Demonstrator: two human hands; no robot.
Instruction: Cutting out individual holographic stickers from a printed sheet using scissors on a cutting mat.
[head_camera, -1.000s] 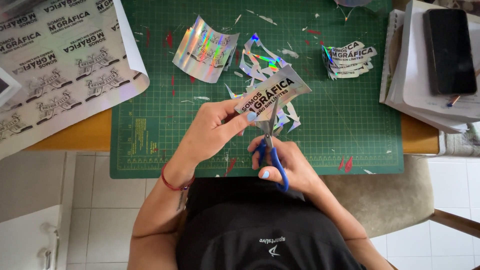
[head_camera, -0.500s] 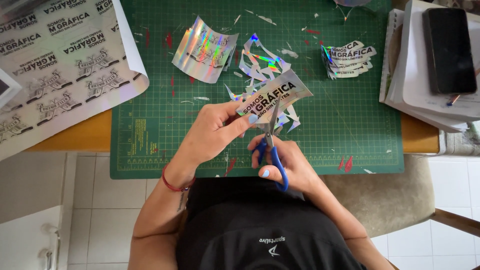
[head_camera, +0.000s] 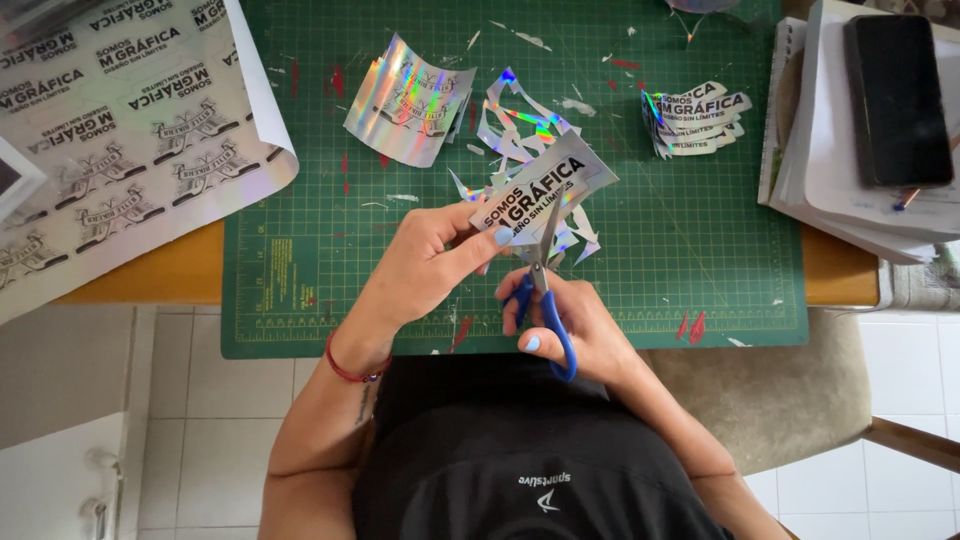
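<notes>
My left hand (head_camera: 432, 262) pinches a holographic sticker piece (head_camera: 545, 187) with dark print and holds it above the green cutting mat (head_camera: 330, 260). My right hand (head_camera: 575, 325) grips blue-handled scissors (head_camera: 545, 290), whose blades point up into the sticker's lower edge. Shiny offcuts (head_camera: 520, 125) lie on the mat just beyond the sticker.
A cut holographic sheet piece (head_camera: 408, 100) lies at the mat's upper middle. A stack of finished stickers (head_camera: 695, 118) sits to the right. A large printed sticker sheet (head_camera: 120, 130) covers the left. A dark phone (head_camera: 898, 95) rests on white papers (head_camera: 815, 170) at right.
The sticker has turned slightly in my left hand and the scissors have worked a little further along its edge. Both hands stay in the same place.
</notes>
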